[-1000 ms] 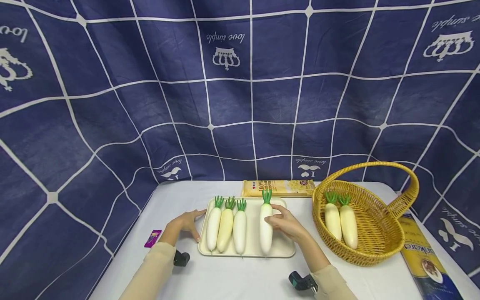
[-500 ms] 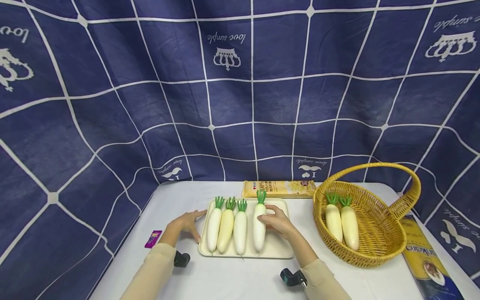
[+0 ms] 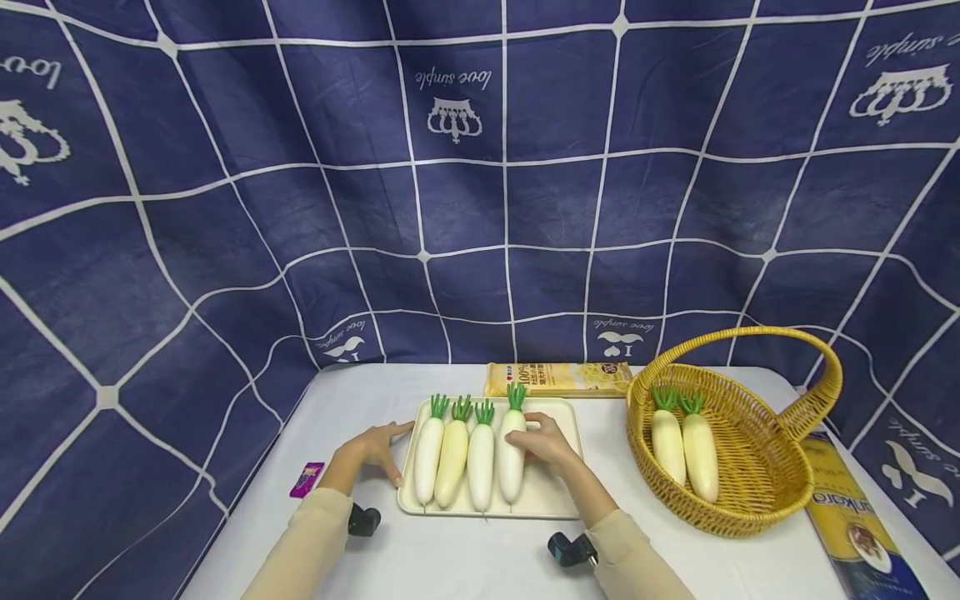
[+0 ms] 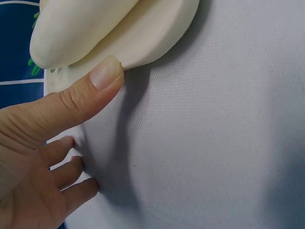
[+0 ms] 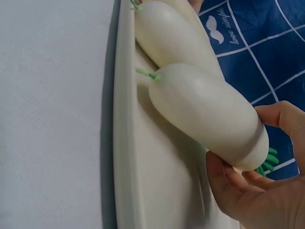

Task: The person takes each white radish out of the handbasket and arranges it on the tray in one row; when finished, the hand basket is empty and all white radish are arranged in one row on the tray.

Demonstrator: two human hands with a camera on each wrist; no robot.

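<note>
Radish [image 3: 512, 458] hung over or rested on the tray [image 3: 543, 497], right of three other radishes [image 3: 452, 462]; I couldn't tell which. The right hand [image 3: 547, 442] clamped its leafy half between thumb and fingers, presumably for control beside its neighbours. The left hand [image 3: 372, 447] kept fingers apart, thumb touching the tray's left edge, probably steadying it.

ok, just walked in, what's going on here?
A person is laying out radishes on a tray. The right grip holds one radish over the tray, just right of three others lying side by side; whether it bears on the tray is hard to tell. The left grip is at the tray's left edge, thumb at the rim. Two more radishes lie in the basket on the right.
</note>
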